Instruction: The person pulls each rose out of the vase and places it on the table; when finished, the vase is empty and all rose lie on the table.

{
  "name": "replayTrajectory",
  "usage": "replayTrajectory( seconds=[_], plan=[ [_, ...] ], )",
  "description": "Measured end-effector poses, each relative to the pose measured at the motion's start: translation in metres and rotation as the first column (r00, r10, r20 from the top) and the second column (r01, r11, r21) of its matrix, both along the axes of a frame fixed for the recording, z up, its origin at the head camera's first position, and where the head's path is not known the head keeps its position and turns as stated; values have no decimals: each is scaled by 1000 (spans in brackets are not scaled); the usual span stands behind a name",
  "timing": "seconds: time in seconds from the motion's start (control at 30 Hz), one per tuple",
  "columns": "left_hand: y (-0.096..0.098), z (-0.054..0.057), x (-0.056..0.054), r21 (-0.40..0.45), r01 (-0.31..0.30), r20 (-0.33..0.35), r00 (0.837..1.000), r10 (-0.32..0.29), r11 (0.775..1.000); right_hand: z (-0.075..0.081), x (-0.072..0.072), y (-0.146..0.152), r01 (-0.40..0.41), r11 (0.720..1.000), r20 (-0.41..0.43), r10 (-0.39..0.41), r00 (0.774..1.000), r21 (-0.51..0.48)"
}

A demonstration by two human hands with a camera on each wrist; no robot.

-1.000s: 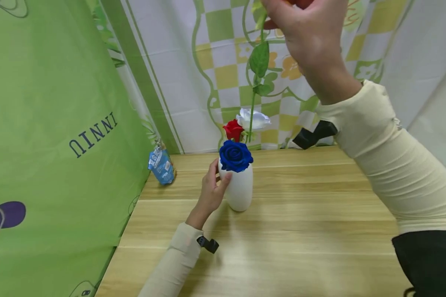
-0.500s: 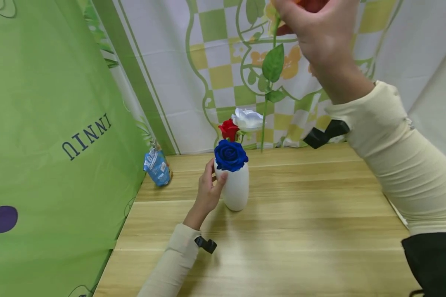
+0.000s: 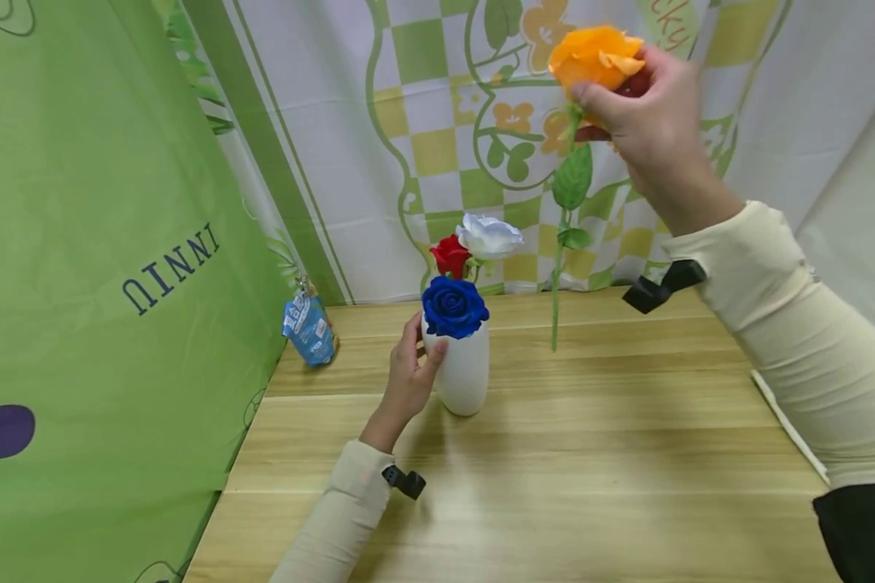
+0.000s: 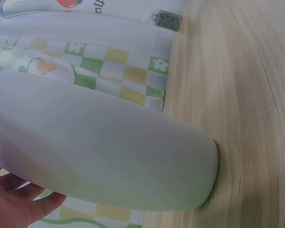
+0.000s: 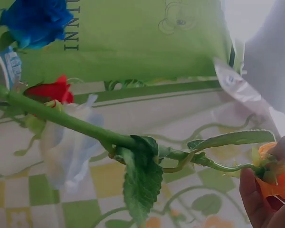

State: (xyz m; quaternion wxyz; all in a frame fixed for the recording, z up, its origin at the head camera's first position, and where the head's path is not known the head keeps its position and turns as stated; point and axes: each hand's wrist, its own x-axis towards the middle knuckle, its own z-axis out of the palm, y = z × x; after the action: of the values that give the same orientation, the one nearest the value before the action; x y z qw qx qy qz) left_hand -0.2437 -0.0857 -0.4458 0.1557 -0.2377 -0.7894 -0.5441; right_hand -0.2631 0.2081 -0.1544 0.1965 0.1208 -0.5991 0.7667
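Note:
My right hand (image 3: 659, 134) holds an orange rose (image 3: 596, 55) just under its bloom, high over the back of the table. Its green leafy stem hangs down to the right of the vase and apart from it. The white vase (image 3: 467, 376) stands upright, and my left hand (image 3: 411, 368) grips its upper side with thumb and fingers. In it are a blue rose (image 3: 454, 306), a red rose (image 3: 450, 256) and a white rose (image 3: 490, 236). In the right wrist view the rose's stem (image 5: 76, 122) crosses the picture, fingers at its bloom.
A blue packet (image 3: 311, 328) stands at the table's back left corner, by a green cloth wall (image 3: 117, 202). Behind the wooden table (image 3: 591, 453) hangs a checked curtain (image 3: 433, 150). A thin white strip (image 3: 787, 425) lies along the right side, partly behind the right sleeve.
My right hand has moved right and then down with the orange rose, bringing its bloom into the head view. The stem's tip has swung away from the vase. My left hand stays on the vase.

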Motion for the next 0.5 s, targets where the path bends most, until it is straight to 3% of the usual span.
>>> replayTrajectory(
  seconds=[0.13,0.3,0.4,0.5],
  plan=[
    [0,0,0,1,-6,4,1000,6,1000,-20,-11,8,-29,999,155,25,988,25],
    [0,0,0,-4,-9,8,1000,9,1000,-47,-24,17,-81,988,316,35,948,135],
    [0,0,0,-5,-9,8,1000,9,1000,-66,-31,20,-123,957,392,10,920,264],
    [0,0,0,4,-5,-2,1000,5,1000,-86,-36,22,-160,905,447,-37,894,394]
  ],
)
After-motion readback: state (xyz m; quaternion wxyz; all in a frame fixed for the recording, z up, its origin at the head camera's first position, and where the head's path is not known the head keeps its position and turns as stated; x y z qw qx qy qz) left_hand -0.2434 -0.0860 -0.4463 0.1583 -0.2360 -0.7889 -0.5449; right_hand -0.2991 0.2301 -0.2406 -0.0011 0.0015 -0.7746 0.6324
